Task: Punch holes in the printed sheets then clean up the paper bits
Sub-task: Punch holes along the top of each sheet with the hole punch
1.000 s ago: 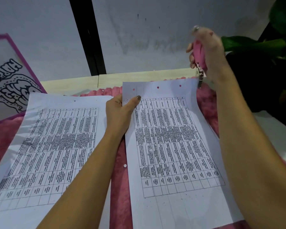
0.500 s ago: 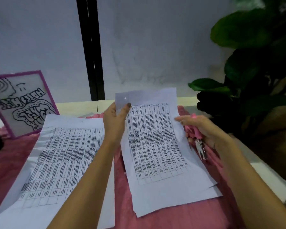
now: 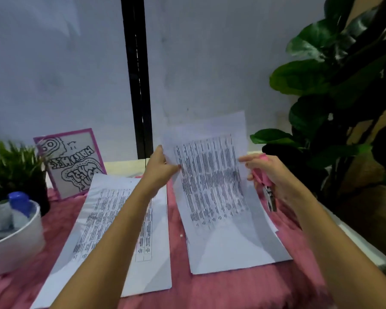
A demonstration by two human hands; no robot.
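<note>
Covering most of the tabletop (image 3: 363, 246) is a pink fuzzy cloth (image 3: 221, 286), and two lots of printed sheets lie on it: a left pile (image 3: 112, 221) toward the near left edge and a right stack (image 3: 236, 246) toward the right edge. A second ago the top sheet (image 3: 210, 166) lay flat under the left hand while the punch worked its far edge; now its far end has been lifted and curls upright, so that sheet is probably finished and headed for the left pile. The left hand (image 3: 161, 170) pinches its left edge; the right hand (image 3: 274, 172) touches its right edge while closed around the pink hole punch (image 3: 265, 181). At the left edge a white bowl (image 3: 16, 244) holds a blue-capped bottle (image 3: 20, 202) and other blurred items. One small paper bit (image 3: 181, 235) sits on the cloth between the piles, awaiting cleanup.
</note>
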